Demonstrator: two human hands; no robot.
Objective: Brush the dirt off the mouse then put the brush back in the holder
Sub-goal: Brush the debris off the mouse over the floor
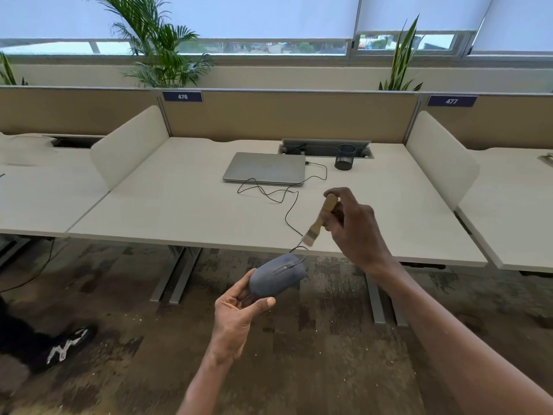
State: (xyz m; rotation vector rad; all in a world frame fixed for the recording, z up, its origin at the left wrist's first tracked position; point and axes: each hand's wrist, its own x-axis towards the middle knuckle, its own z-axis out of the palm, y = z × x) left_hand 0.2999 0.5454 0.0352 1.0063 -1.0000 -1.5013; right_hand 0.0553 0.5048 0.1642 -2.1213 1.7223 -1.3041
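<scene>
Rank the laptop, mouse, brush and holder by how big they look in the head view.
1. Laptop
2. Mouse, though nearness to the camera enlarges it
3. Brush
4. Holder, far off, so unsure against the brush

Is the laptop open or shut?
Shut. The laptop lies flat on the desk with its lid down; no screen or keys show.

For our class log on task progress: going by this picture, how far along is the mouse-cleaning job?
Done: the brush is out of the holder, and the mouse is lifted off the desk. In hand: the left hand grips the mouse, the right hand holds the brush with its bristles just above it, not touching. Left: the brushing itself, since the mouse looks dusty grey, then returning the brush to the holder.
</scene>
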